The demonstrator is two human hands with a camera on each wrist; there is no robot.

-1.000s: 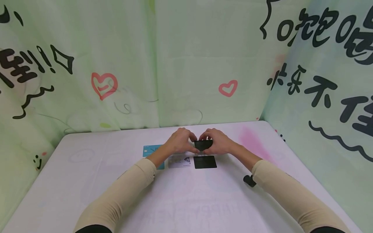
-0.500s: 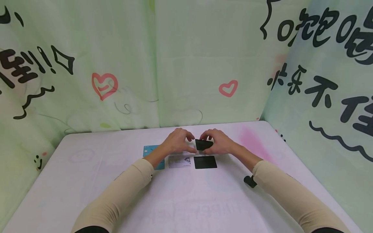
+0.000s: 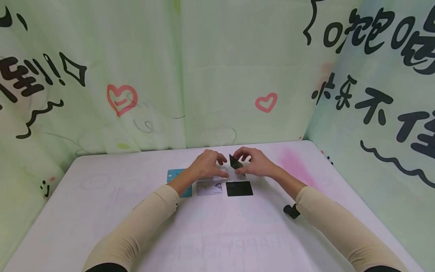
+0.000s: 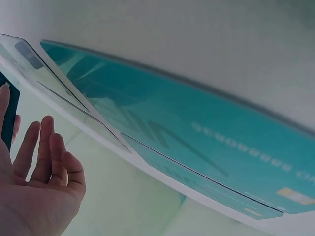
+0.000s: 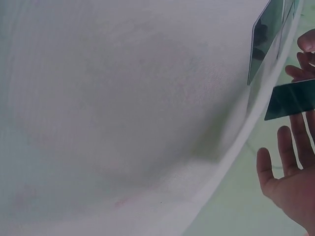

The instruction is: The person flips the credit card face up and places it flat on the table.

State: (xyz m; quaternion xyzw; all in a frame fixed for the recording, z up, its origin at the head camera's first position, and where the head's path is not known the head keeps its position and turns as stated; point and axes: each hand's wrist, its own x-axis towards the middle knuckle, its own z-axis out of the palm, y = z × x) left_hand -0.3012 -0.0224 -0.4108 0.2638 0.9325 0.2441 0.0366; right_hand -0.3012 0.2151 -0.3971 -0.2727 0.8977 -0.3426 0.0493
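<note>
Thumb and fingers of my right hand (image 3: 255,163) pinch a black card (image 3: 235,163), which is tilted above the table; the right wrist view shows the same card (image 5: 294,100) edge to edge with the fingers behind it. My left hand (image 3: 208,165) is just to its left, fingers loosely curved, holding nothing. Flat on the table, nearer to me, lies another black card (image 3: 239,189). Left of that is a pale printed card (image 3: 209,188). Teal cards (image 4: 172,108) lie under the left wrist, partly hidden in the head view.
A small black object (image 3: 291,211) sits on the white-covered table (image 3: 217,234) beside the right forearm. Another pale card (image 4: 93,118) lies behind the first in the left wrist view. A printed green curtain (image 3: 217,75) hangs behind the table.
Both hands were at the black card a second ago; the left hand has let go and drawn slightly left. The right hand has turned the card so it stands more steeply tilted.
</note>
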